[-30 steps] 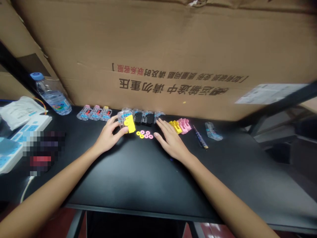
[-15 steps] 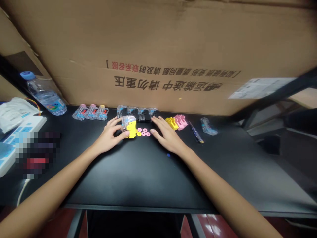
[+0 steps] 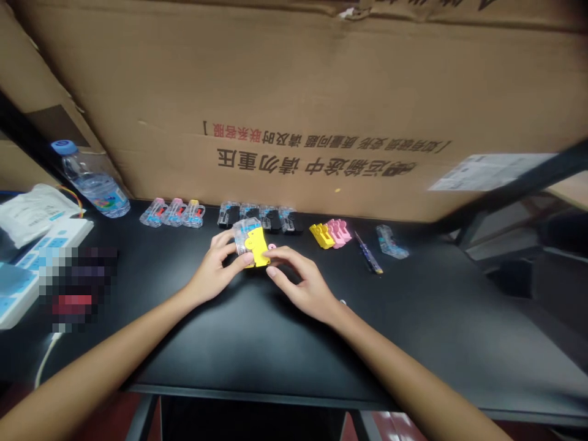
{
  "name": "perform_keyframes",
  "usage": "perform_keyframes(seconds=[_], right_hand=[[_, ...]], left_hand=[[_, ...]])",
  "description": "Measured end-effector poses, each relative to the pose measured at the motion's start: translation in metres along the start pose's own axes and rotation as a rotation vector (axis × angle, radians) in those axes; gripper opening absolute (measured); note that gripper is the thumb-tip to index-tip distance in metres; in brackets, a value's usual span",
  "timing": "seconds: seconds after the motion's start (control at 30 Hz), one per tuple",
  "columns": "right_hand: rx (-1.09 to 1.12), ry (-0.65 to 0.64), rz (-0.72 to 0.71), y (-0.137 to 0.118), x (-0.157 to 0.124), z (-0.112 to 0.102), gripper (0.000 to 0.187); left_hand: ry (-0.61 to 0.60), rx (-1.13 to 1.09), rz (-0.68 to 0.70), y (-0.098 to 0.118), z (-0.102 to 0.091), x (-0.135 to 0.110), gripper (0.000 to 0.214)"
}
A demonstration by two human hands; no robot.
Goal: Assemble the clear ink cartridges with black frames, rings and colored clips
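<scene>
My left hand (image 3: pixel 215 266) is closed on a clear plastic casing with a yellow piece (image 3: pixel 257 248) on its right side, tilted above the black table. The thumb presses the yellow lower edge and the fingers lie behind the casing. At the yellow piece's lower right corner, the index finger and thumb of my right hand (image 3: pixel 301 278) close in on it from two sides. A small pink ring (image 3: pixel 272 246) shows just beyond the right fingertips; other rings there are hidden by the casing and hands.
Behind stand clear casings with black parts (image 3: pixel 271 218) and casings with pink or yellow tops (image 3: pixel 174 212). Yellow parts (image 3: pixel 322 236), pink parts (image 3: pixel 340 233), a screwdriver (image 3: pixel 369 254) and a clear casing (image 3: pixel 391 242) lie right. A bottle (image 3: pixel 103 190) and power strip (image 3: pixel 46 260) are left.
My left hand has lifted the casing towards me and to the right. My right hand has come off the table by the black parts and moved to the yellow piece's corner.
</scene>
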State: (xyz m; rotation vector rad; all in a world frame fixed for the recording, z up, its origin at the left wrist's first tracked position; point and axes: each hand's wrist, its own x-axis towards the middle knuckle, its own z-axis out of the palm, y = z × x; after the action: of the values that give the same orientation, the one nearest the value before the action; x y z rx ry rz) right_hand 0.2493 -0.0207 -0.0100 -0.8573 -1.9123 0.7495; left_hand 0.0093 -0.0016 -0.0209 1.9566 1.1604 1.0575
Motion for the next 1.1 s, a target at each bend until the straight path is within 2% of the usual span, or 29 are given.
perform_keyframes(seconds=[0.1, 0.3, 0.43, 0.53, 0.63, 0.73, 0.93, 1.1], right_hand=[[-0.015, 0.006, -0.023, 0.000, -0.001, 0.003, 0.017], [-0.028, -0.099, -0.048, -0.007, 0.001, -0.005, 0.019], [0.096, -0.072, 0.095, -0.010, 0.003, -0.008, 0.017], [0.232, -0.039, 0.267, -0.008, 0.005, -0.005, 0.026], [0.271, -0.102, 0.368, -0.007, 0.006, -0.002, 0.032], [0.260, -0.156, 0.393, -0.009, 0.009, -0.005, 0.032], [0.246, -0.011, 0.408, -0.010, 0.013, -0.018, 0.034], [0.221, -0.126, 0.385, -0.009, 0.007, -0.003, 0.035]], left_hand=[[-0.020, -0.033, -0.008, 0.000, 0.001, -0.001, 0.038], [-0.011, -0.029, -0.002, 0.004, -0.007, 0.001, 0.038], [0.019, -0.032, -0.041, 0.006, -0.013, 0.004, 0.047], [0.028, -0.037, -0.053, 0.009, -0.013, 0.005, 0.050], [-0.091, -0.108, -0.088, 0.015, -0.011, 0.003, 0.046], [-0.192, -0.167, -0.131, 0.022, -0.011, -0.001, 0.043], [-0.111, -0.203, -0.098, 0.024, -0.017, 0.000, 0.044], [-0.219, -0.216, -0.154, 0.017, -0.008, -0.002, 0.039]])
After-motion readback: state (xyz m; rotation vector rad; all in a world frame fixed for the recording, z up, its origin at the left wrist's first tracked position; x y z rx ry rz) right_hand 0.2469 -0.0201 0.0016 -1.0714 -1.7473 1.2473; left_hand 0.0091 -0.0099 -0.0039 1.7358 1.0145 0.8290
